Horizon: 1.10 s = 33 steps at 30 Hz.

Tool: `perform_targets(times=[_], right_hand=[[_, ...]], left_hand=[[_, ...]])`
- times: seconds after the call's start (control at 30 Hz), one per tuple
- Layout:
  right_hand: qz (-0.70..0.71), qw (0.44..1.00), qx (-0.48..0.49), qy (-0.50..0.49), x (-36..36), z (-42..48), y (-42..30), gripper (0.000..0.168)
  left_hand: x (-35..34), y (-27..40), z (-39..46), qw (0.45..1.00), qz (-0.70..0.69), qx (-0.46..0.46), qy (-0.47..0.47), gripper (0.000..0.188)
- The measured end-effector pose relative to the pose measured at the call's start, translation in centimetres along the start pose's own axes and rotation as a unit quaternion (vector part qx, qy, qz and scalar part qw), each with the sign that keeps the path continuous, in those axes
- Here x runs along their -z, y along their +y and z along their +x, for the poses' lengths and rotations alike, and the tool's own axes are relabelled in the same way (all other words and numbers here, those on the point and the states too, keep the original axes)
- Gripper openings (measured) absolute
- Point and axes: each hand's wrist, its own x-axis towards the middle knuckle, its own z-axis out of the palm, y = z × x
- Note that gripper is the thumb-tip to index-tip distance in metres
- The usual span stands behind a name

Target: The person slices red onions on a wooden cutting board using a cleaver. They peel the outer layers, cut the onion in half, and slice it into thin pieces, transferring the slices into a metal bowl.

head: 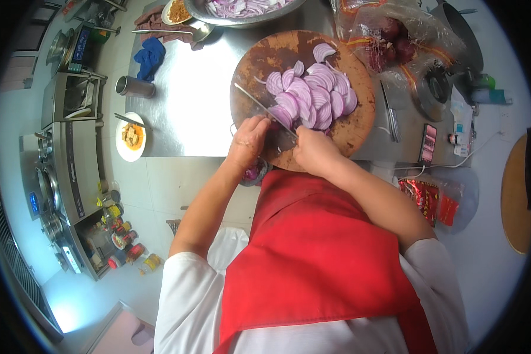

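Observation:
On a round wooden chopping block [252, 57] lies a heap of sliced red onion [303, 95], its purple-edged layers fanned out. My right hand [316, 148] grips the handle of a kitchen knife, whose blade [263, 106] is seen nearly edge-on and slants up to the left, along the near side of the heap. My left hand [250, 137] is at the block's left edge, fingers bent close to the blade. A darker purple piece of onion [274, 126] shows by its fingertips; whether they grip it is hidden.
A metal bowl of sliced onion [248, 20] stands beyond the block. At right are a plastic bag of whole onions [394, 42], a phone [428, 144] and its cable. A steel cup [135, 86], blue cloth [149, 57] and plate of food [130, 137] are left. Below the table edge sits a container [253, 173].

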Motion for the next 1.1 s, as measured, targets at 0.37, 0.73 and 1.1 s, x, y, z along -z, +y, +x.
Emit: perform_targets(times=[0.37,0.73,1.1], right_hand=[[0.016,0.997,0.005,0.076,0.2,-1.0,-0.3,0.019],[0.030,0.997,-0.037,0.054,-2.2,0.0,-0.5,0.019],[-0.005,0.995,0.040,0.086,2.7,-5.5,-1.1,0.020]], left_hand=[[0.6,-0.7,-0.5,0.999,0.007,0.007,0.039,0.019],[0.0,-1.4,0.7,0.998,0.037,-0.041,0.010,0.019],[7.0,4.0,-0.3,0.990,-0.067,-0.124,0.030,0.028]])
